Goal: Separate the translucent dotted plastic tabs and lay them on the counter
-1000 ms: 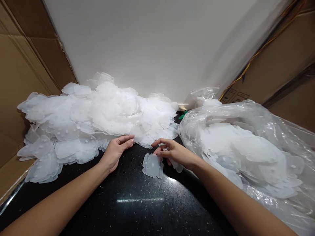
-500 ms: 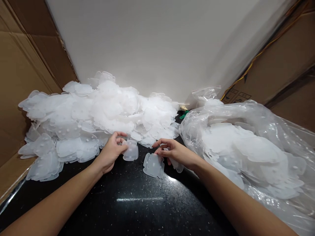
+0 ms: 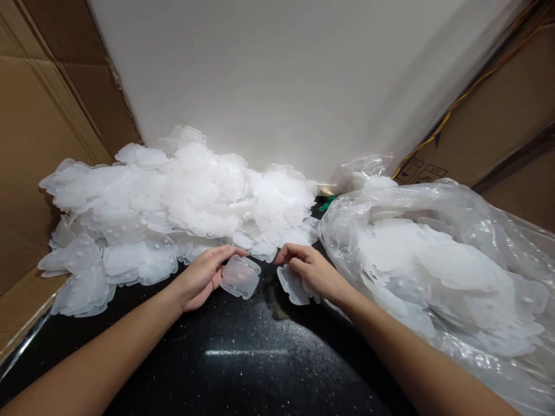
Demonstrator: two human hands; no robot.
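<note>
My left hand [image 3: 210,274] is closed on a thin translucent plastic sheet [image 3: 240,277], roughly square with notched edges and small round marks; its fingers reach behind the piece. To the right, my right hand [image 3: 310,268] pinches more of the same sheets [image 3: 295,286]; how many is partly hidden by the fingers. Both hands hover low over a glossy black speckled countertop [image 3: 243,370]. Just beyond them spreads a big loose heap of the same whitish sheets [image 3: 186,190].
A clear plastic bag [image 3: 459,202] full of similar sheets lies at the right. Behind it stands a smaller clear bag [image 3: 364,167], near a green item [image 3: 327,202]. Cardboard [image 3: 39,115] borders the left, a box [image 3: 498,115] with a yellow cord the right. A pale wall [image 3: 281,86] closes the back.
My left hand has moved right, and its sheet now faces me more squarely. The sheet that hung below my right hand has shifted right and is drawn in under the fingers.
</note>
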